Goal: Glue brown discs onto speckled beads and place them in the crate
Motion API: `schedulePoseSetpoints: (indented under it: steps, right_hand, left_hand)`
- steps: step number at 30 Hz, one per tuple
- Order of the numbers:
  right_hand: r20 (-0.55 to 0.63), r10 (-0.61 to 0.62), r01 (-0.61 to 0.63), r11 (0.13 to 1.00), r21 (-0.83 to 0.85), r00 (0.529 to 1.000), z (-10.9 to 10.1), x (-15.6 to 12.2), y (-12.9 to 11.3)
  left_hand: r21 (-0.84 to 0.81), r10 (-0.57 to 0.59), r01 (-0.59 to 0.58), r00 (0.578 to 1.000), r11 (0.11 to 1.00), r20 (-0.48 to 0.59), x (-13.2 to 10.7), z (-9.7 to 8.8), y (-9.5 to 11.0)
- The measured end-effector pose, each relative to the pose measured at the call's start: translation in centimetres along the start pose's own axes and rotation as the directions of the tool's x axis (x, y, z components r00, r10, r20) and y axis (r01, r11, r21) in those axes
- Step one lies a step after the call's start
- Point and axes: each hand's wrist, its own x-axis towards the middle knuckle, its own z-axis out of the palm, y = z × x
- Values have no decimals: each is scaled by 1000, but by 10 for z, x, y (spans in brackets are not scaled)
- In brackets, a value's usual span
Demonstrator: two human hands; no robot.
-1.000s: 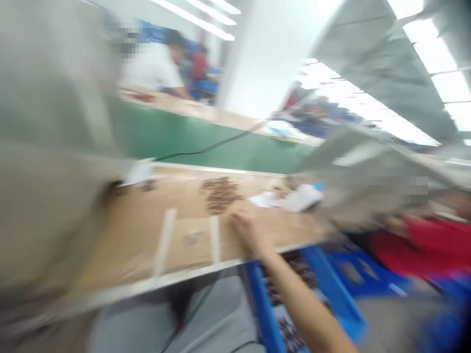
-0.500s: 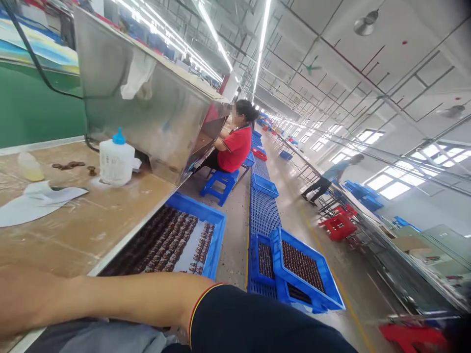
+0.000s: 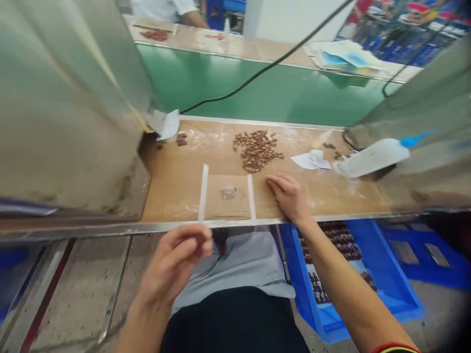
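Head view, only one. Right hand (image 3: 291, 197) lies palm down on the brown cardboard bench top (image 3: 176, 181), fingers straight and close together, clamped on nothing, tips touching the board. Just beside those fingertips, toward the left hand, is a thin white strip (image 3: 250, 196), flat and matte. Past it sits a small clear round piece (image 3: 228, 192), glassy, too small to name. A second white strip (image 3: 203, 192) lies further over, parallel to the first. Beyond the right fingertips is a loose pile of small brown parts (image 3: 258, 149), shiny and grainy, single shapes not readable. Left hand (image 3: 175, 261) hangs in the air off the near metal bench edge (image 3: 110, 228), fingers curled, thumb pressed to forefinger; cannot tell if anything is pinched. To the outer side of the right hand is a white paper scrap (image 3: 311, 161), then a white plastic squeeze bottle (image 3: 371, 157) with a blue tip, smeared by blur. Under the right forearm is a blue plastic crate (image 3: 382, 294) with rows of dark small parts (image 3: 342, 242), partly hidden by the arm and bench. A brushed steel hood (image 3: 55, 98) fills the side beyond the left hand, blurred. Beyond the pile are a green belt (image 3: 257, 93) and a black cable (image 3: 265, 68). A person in a white shirt (image 3: 162, 7) is cut off by the top edge.
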Motion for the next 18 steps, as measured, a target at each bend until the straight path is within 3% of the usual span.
schedulePoseSetpoints:
  steps: [3, 6, 11, 18]
  right_hand:
    - [-26, 13, -13, 1000, -22, 1000, -6, -5, -8]
    - [-40, 3, -5, 999, -32, 999, -8, -5, -14]
    - [-26, 34, -35, 999, -25, 999, -8, 1, -25]
    - [-104, 8, 7, 989, 147, 994, -6, 11, -92]
  left_hand:
    - [-218, 11, -22, 999, 976, -52, 4, 4, -20]
    - [-314, -31, 19, 999, 949, -32, 20, 15, -30]
    - [-323, -34, 26, 999, 946, -19, 26, 7, -30]
    - [-260, 63, -71, 997, 963, -41, 34, -7, -26]
